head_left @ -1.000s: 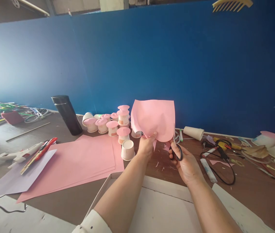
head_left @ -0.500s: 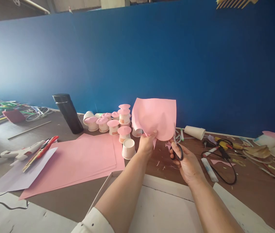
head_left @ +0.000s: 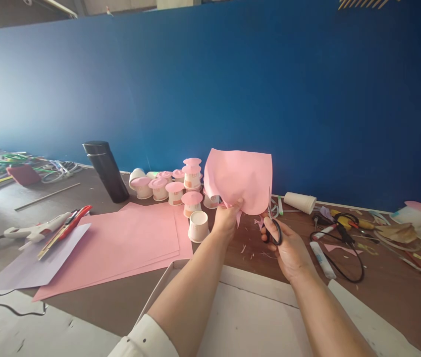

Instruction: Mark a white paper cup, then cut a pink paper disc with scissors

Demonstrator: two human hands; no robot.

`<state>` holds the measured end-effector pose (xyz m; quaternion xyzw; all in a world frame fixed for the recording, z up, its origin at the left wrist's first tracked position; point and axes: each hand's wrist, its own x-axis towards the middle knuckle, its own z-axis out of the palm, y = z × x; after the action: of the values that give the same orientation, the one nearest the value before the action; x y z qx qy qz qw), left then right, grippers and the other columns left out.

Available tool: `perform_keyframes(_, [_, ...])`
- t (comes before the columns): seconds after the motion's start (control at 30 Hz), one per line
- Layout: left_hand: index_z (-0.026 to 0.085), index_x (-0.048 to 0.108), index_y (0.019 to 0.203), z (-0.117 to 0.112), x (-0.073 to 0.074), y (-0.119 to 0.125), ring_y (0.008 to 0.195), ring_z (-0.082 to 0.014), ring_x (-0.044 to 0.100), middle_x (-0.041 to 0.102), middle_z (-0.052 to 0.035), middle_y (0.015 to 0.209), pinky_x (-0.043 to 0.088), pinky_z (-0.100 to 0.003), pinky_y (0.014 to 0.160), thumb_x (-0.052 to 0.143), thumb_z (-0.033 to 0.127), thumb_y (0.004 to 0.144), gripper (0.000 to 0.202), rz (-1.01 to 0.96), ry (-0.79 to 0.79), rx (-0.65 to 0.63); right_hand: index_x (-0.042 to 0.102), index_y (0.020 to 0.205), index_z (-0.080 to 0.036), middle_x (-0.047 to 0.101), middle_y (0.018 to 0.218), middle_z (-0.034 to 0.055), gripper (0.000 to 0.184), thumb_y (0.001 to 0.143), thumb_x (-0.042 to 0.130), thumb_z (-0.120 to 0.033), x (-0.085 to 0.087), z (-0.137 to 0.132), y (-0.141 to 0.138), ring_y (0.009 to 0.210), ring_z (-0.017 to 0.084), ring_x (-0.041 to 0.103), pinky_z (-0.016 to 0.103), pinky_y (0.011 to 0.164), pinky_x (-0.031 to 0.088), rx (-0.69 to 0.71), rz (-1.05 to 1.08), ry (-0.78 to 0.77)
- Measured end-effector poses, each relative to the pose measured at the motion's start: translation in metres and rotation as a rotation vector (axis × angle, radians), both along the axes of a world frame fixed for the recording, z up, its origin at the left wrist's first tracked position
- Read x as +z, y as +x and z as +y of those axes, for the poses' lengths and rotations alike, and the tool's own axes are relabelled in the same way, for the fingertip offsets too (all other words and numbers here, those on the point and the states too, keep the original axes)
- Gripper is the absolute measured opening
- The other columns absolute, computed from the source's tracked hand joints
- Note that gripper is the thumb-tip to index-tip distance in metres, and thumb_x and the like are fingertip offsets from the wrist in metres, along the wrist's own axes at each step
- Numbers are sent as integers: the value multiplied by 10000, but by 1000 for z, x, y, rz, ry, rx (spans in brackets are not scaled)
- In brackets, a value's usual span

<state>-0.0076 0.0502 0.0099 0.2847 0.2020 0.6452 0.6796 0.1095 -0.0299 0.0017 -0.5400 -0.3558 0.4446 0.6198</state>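
No lettering, numbers or signs can be read.

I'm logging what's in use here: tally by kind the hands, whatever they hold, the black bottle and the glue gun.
Hands: 2 (left hand, right hand)
Scissors: 1
Held pink sheet: 1
Black bottle: 1
Glue gun: 1
Total: 6

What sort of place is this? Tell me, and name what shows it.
Most likely a craft workbench, though the wider room is unclear: a glue gun lies at the left, pink-topped cups stand near the blue panel, and the right hand holds scissors.
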Motion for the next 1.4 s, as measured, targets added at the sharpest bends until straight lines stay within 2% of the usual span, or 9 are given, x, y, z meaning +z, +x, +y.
perform_keyframes(0.27, [106,659,1047,3,-5,-1,1189,-320,570,689,-171,1118,366,-492,1084,805,256,654,445,18,51,6,726,1028,-203,629,754,28,495,659,772,-528,1,0,0,631,128,534,209,425,278,14,-2,-1])
perform_keyframes(0.47, [129,632,1132,4,-6,-1,1204,-307,561,672,-162,1171,360,-485,1088,816,249,641,538,13,63,18,724,933,-209,633,750,21,442,643,779,-538,-1,0,0,626,131,536,212,421,265,8,-2,4])
perform_keyframes(0.73, [97,671,1028,2,-5,0,1148,-322,595,689,-178,1121,416,-466,1039,820,275,628,462,56,54,27,698,775,-209,616,731,9,335,668,774,-517,-3,1,1,625,112,515,206,424,240,-7,-4,30])
perform_keyframes(1.07, [105,661,1053,-1,0,-1,1196,-325,564,685,-172,1136,362,-489,1089,819,235,629,470,1,34,-2,703,800,-205,615,717,12,349,670,771,-521,0,0,1,601,112,514,208,406,249,-22,-19,23])
perform_keyframes(1.4, [110,667,1047,4,-7,0,1184,-321,575,686,-164,1137,392,-471,1072,802,248,657,435,9,55,-11,696,775,-198,607,707,6,356,653,785,-520,-2,1,2,588,99,510,179,386,255,-17,-16,41])
